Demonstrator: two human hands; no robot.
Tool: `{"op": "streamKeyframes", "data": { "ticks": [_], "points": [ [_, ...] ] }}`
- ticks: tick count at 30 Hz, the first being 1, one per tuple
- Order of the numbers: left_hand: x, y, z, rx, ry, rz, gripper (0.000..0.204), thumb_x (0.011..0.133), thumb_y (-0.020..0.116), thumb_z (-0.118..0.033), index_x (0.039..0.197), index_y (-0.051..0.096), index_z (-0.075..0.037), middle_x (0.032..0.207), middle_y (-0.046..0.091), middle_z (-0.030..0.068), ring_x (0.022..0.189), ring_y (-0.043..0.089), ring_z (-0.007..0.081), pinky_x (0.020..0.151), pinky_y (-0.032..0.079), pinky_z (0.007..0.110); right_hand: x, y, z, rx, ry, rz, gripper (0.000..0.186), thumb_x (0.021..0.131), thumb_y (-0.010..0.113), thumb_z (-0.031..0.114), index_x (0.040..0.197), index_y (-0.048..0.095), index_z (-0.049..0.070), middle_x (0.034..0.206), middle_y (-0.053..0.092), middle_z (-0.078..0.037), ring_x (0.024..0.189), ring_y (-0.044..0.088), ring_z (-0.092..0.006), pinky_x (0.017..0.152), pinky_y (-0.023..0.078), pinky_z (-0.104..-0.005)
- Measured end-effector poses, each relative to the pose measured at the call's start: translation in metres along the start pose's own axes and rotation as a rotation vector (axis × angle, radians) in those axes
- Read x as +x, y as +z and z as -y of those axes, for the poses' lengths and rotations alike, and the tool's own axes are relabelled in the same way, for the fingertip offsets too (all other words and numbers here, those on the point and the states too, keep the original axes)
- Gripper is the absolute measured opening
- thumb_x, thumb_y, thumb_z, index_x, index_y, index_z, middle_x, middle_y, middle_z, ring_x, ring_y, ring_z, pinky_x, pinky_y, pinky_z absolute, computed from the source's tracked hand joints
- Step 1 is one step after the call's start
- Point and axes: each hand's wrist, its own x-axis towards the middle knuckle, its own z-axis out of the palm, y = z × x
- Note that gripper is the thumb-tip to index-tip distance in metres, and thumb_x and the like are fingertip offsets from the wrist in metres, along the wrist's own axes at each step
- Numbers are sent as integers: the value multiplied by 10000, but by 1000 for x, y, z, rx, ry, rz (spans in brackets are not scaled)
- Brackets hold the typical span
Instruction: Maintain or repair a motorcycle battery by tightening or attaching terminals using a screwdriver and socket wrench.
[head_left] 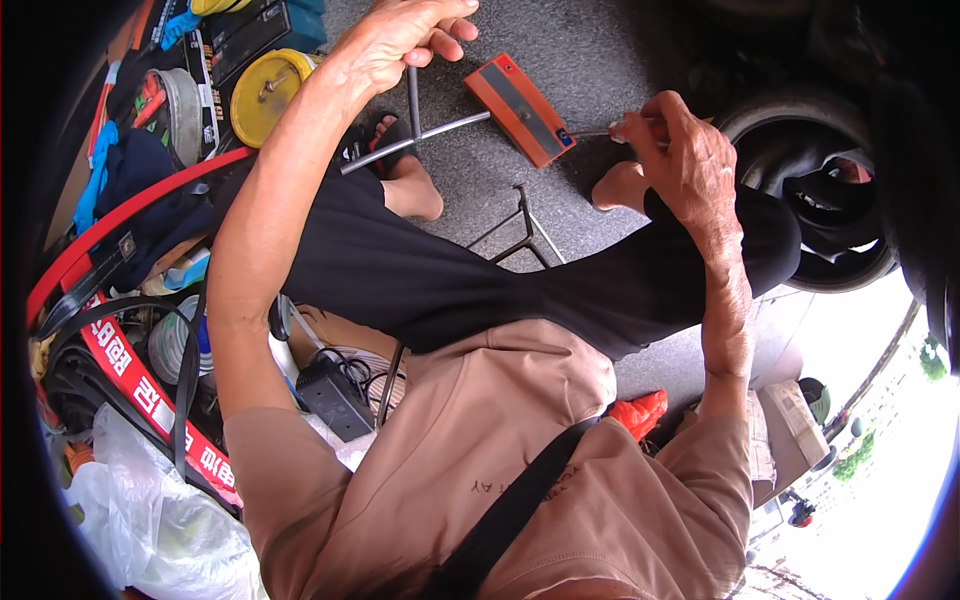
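An orange box with a dark grey strip along its top stands on the grey floor between my feet. My right hand is closed around a screwdriver with a reddish handle; its thin shaft points left at the box's near right end. Whether the tip touches the box I cannot tell. My left hand is at the upper edge, partly cut off, its fingers loosely bent and apart with nothing visible in them. Just under it a grey metal tube frame runs to the box's left side.
On the left are a round yellow lid, a red curved bar, a black adapter with cables and a clear plastic bag. A tyre lies at the right. Cardboard boxes stand at the lower right.
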Motion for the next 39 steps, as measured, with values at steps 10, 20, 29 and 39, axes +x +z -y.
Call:
{"op": "streamKeyframes", "data": {
  "ticks": [10, 20, 29, 39],
  "points": [
    [-1, 0, 1, -5, -13, 13, 130, 911, 640, -167, 998, 607, -77, 763, 647, 71, 518, 606, 134, 348, 326, 186, 0, -8, 13, -117, 22, 32, 320, 831, 705, 318, 914, 569, 41, 776, 682, -74, 682, 688, -240, 634, 537, -342],
    [-1, 0, 1, 1, -8, 20, 133, 906, 652, -177, 985, 612, -78, 758, 646, 72, 521, 605, 134, 350, 325, 184, -2, -5, 15, 60, -241, -52, 237, 830, 722, 221, 904, 576, 50, 872, 695, -58, 710, 698, -210, 649, 547, -323],
    [-1, 2, 0, 8, -20, 24, 135, 908, 650, -178, 990, 616, -77, 762, 649, 72, 527, 610, 134, 353, 325, 184, -2, -1, 4, 62, -142, -46, 300, 842, 721, 309, 886, 564, 57, 763, 690, -65, 677, 699, -220, 599, 544, -336],
    [-1, 2, 2, 35, -17, 32, 143, 907, 651, -190, 984, 613, -75, 764, 650, 69, 532, 609, 131, 355, 318, 183, 0, -8, 10, -27, 45, 103, 219, 784, 705, 168, 905, 574, 43, 817, 681, -89, 744, 699, -208, 647, 547, -341]
  ]
}}
